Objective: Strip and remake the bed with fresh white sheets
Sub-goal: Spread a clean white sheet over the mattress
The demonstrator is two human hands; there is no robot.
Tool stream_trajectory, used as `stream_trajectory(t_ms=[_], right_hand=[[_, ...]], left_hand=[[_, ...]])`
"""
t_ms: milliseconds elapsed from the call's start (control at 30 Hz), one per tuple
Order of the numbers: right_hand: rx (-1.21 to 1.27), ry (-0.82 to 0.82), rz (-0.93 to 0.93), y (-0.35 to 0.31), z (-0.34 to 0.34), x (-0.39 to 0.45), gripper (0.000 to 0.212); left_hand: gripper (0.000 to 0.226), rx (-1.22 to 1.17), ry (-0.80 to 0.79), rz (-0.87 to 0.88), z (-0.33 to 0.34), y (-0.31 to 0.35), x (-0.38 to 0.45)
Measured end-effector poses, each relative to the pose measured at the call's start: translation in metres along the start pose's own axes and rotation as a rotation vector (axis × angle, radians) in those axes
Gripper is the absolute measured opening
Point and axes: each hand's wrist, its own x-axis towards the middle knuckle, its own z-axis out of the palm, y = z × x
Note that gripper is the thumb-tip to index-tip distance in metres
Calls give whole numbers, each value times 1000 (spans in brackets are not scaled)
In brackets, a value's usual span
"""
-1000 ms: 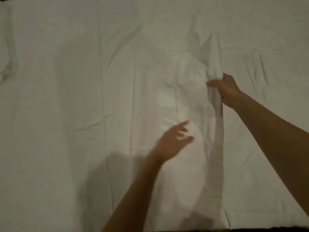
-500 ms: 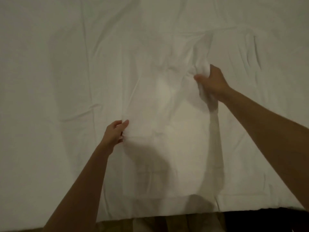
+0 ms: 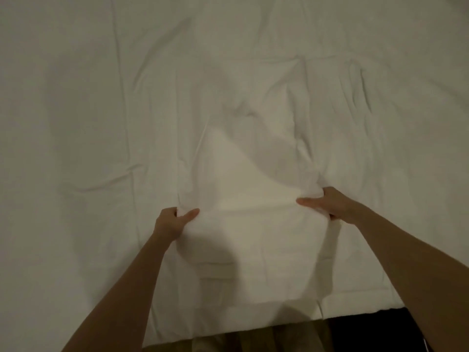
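Note:
A white sheet (image 3: 88, 123) covers the whole bed, creased in long lines. On top of it, in the middle near the front edge, lies a narrower white cloth (image 3: 253, 224), brightly lit and partly lifted. My left hand (image 3: 172, 222) pinches the cloth's left edge, thumb on top. At the cloth's right edge my right hand (image 3: 327, 205) grips a bunched fold. Both forearms reach in from the bottom of the view.
The bed's front edge (image 3: 368, 309) runs along the bottom right, with dark floor (image 3: 380, 334) beyond it. Beige trousers (image 3: 228, 340) show at the bottom centre. Wrinkles bunch on the sheet at the upper right (image 3: 360, 92).
My left hand swung left from mid-air and took hold of the cloth's left edge. My right hand drew its edge back toward me. The bed's front edge came into view.

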Motion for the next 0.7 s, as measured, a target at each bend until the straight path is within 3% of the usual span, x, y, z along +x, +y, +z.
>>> stream_trajectory(t_ms=[67, 167, 333, 500, 567, 700], right_hand=[[-1, 92, -28, -18, -4, 1, 29], [225, 228, -149, -57, -20, 17, 28], [359, 288, -300, -128, -35, 54, 41], [500, 333, -254, -186, -56, 98, 55], [432, 410, -296, -205, -64, 111, 44], [204, 596, -593, -220, -73, 121, 36]], left_hand=[[42, -31, -34, -36, -5, 8, 5], [33, -175, -47, 7, -16, 37, 19], [36, -315, -18, 69, -19, 97, 47], [35, -448, 52, 94, -23, 147, 79], [43, -449, 86, 125, -28, 174, 89], [45, -413, 122, 271, -42, 225, 115]])
